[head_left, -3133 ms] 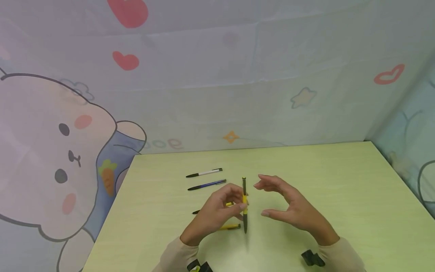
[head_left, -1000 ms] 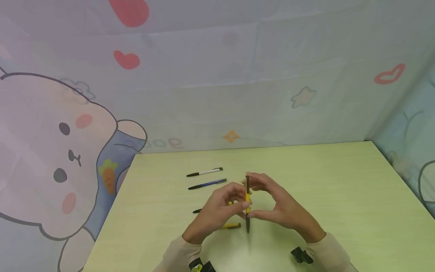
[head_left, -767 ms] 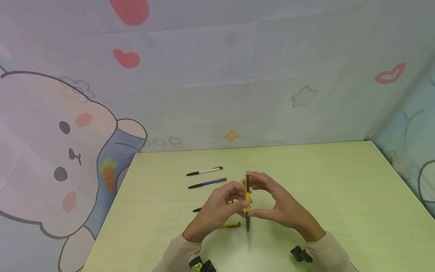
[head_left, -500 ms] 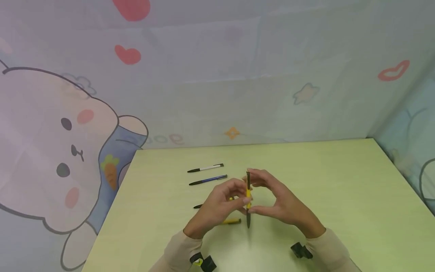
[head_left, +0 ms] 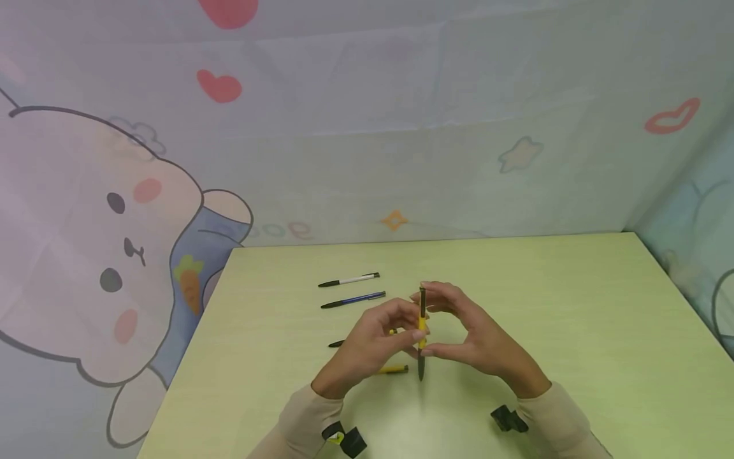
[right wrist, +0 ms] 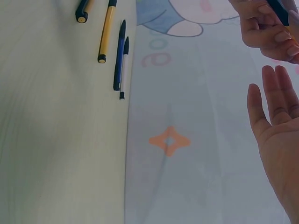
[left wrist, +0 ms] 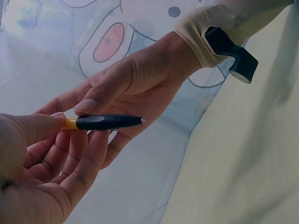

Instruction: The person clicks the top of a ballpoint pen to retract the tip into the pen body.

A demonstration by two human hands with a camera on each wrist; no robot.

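Between my two hands a yellow pen with dark ends point(head_left: 422, 324) stands close to upright above the table, its tip down. My left hand point(head_left: 373, 338) pinches its yellow middle with thumb and fingers. From the other side my right hand point(head_left: 482, 338) curves round it, fingertips near the top and thumb at the dark lower grip. The left wrist view shows the right thumb point(left wrist: 86, 107) against the dark grip point(left wrist: 107, 122), just beside the left thumb point(left wrist: 44, 126). Behind the left hand, a pen with a black tip point(head_left: 337, 343) and a yellow pen point(head_left: 394, 370) are partly hidden.
A white pen point(head_left: 351, 280) and a blue pen point(head_left: 353, 299) lie side by side farther back on the pale yellow-green table point(head_left: 550, 287). A printed cloth point(head_left: 344, 159) hangs behind the table's back edge. Black straps point(head_left: 508, 419) sit at both wrists.
About three seconds ago my right hand was apart from the pen; it has since moved left to hold it. During the last second only the head view has shifted slightly.
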